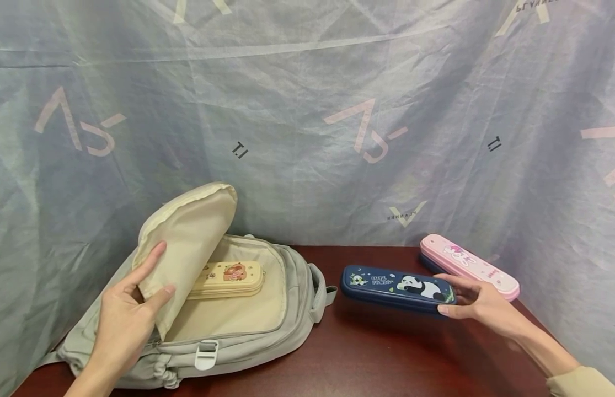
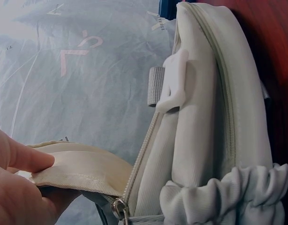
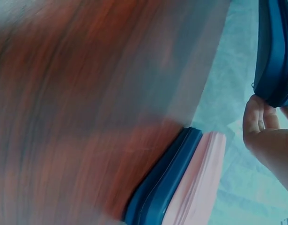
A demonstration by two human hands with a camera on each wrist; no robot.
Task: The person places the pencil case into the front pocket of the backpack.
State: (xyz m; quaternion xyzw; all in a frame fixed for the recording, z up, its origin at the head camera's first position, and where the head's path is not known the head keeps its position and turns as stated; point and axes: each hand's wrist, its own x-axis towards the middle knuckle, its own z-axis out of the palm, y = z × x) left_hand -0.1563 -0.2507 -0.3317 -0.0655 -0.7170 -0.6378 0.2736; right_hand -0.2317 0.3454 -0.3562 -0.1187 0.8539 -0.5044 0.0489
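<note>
Navy pencil case (image 1: 399, 288) is hovering just above the desk (image 1: 376, 353), right hand (image 1: 478, 303) pinching its right end, fingers hiding that corner. Left hand (image 1: 126, 314) is gripping the backpack flap (image 1: 188, 242), holding it open; flap is partly covering the yellow case (image 1: 230, 278) inside.

The head view looks forward and down from above the near edge of the surface (image 1: 367, 353), taking in the whole backpack (image 1: 287, 309) at left, two cases to its right, and a draped sheet behind. The left wrist view sits very close beside the backpack (image 2: 204, 140), facing along its zipped front toward the sheet, and shares with the head view the white buckle (image 2: 174, 84) and the cream flap. The right wrist view, blurred, looks from just over the surface (image 3: 64, 117), right of the backpack, sharing the pink case (image 3: 200, 187) and blue case (image 3: 275, 51).
</note>
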